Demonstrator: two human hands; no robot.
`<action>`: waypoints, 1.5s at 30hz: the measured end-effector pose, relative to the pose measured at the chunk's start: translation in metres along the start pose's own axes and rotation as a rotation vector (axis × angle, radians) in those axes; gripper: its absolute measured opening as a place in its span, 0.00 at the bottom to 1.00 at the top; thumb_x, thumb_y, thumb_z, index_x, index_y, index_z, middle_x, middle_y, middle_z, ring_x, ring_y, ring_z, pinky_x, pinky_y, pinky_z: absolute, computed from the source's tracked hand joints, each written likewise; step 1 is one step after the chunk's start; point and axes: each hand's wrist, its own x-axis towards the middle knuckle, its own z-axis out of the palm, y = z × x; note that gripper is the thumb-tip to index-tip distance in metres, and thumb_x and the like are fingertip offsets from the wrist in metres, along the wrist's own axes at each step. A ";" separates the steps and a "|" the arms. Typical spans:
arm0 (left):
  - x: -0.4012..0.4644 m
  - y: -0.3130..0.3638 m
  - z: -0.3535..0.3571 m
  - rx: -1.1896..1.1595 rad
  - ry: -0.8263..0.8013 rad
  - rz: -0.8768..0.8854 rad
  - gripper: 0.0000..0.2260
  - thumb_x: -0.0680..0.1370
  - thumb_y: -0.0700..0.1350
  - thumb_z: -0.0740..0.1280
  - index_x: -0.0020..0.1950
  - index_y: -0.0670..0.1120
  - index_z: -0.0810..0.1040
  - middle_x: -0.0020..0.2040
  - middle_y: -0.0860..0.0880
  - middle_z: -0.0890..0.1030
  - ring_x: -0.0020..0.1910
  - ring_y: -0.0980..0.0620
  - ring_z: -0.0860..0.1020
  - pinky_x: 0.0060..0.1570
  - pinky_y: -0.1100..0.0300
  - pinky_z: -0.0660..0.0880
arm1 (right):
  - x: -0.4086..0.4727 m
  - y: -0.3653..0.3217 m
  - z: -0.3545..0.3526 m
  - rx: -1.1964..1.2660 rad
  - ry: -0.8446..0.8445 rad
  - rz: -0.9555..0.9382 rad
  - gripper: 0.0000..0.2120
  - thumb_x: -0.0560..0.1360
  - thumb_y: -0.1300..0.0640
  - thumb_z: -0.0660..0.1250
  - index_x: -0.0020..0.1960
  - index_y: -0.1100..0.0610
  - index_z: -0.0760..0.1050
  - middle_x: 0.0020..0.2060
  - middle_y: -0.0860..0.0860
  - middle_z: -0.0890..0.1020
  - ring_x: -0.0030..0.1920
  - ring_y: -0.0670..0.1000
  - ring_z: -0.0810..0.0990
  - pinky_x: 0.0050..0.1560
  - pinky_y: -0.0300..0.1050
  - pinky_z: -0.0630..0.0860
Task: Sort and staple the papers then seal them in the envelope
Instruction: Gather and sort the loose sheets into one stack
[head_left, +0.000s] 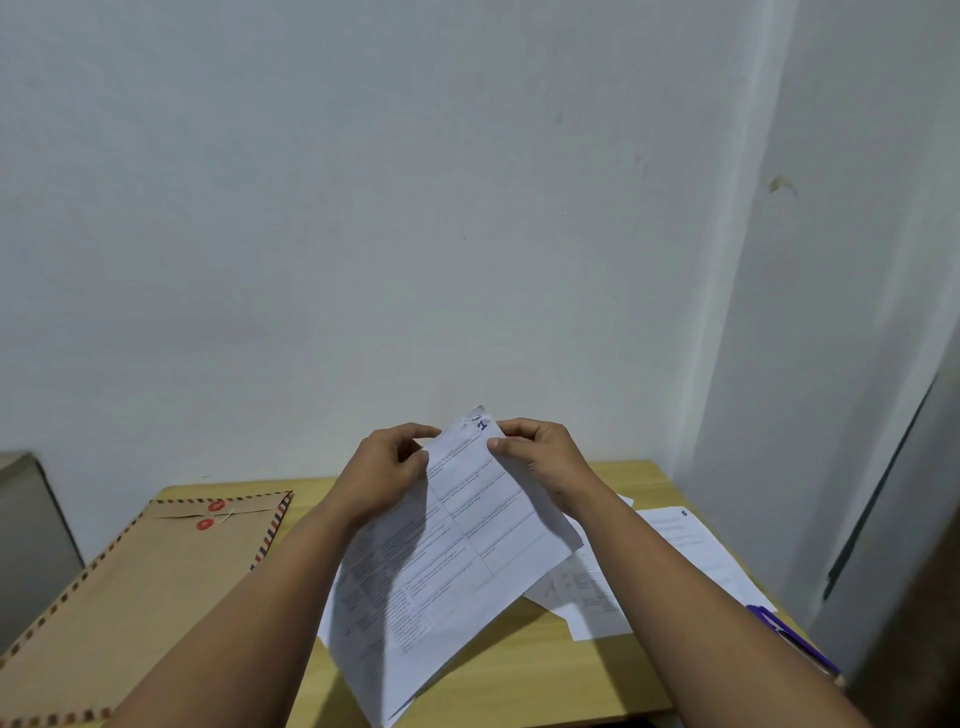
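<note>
Both hands hold up a stack of printed white papers (457, 540) above the wooden table (545, 670). The top sheet carries a handwritten "1" at its upper corner. My left hand (389, 467) pinches the stack's upper left edge. My right hand (535, 457) pinches the upper right edge near the corner. A brown string-tie envelope (156, 577) with a striped border and red discs lies flat at the left. More loose sheets (691, 551), one marked "5", lie on the table at the right. A purple stapler (795, 644) sits at the table's right edge.
A pale wall rises close behind the table, with a corner at the right. A grey object (26, 535) stands left of the table. A dark vertical edge (883, 493) runs down the far right.
</note>
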 end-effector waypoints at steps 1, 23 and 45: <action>0.001 0.001 -0.001 -0.002 0.004 0.002 0.13 0.81 0.43 0.65 0.61 0.58 0.81 0.43 0.51 0.86 0.40 0.52 0.82 0.43 0.51 0.80 | 0.001 0.000 0.001 -0.004 0.007 0.002 0.08 0.78 0.63 0.74 0.57 0.61 0.86 0.51 0.58 0.89 0.51 0.54 0.88 0.60 0.51 0.83; 0.008 -0.019 0.015 0.119 -0.039 0.055 0.18 0.81 0.39 0.64 0.66 0.58 0.81 0.56 0.60 0.84 0.53 0.67 0.80 0.52 0.63 0.78 | 0.004 0.037 -0.002 0.119 0.124 0.165 0.09 0.79 0.57 0.75 0.56 0.60 0.87 0.49 0.56 0.90 0.45 0.52 0.88 0.46 0.45 0.83; 0.051 -0.125 0.120 0.334 -0.136 0.127 0.28 0.70 0.40 0.57 0.67 0.56 0.80 0.41 0.53 0.76 0.40 0.49 0.77 0.40 0.49 0.78 | 0.052 0.127 -0.098 -0.205 0.403 0.269 0.08 0.77 0.69 0.72 0.55 0.66 0.84 0.38 0.54 0.85 0.32 0.48 0.82 0.32 0.36 0.78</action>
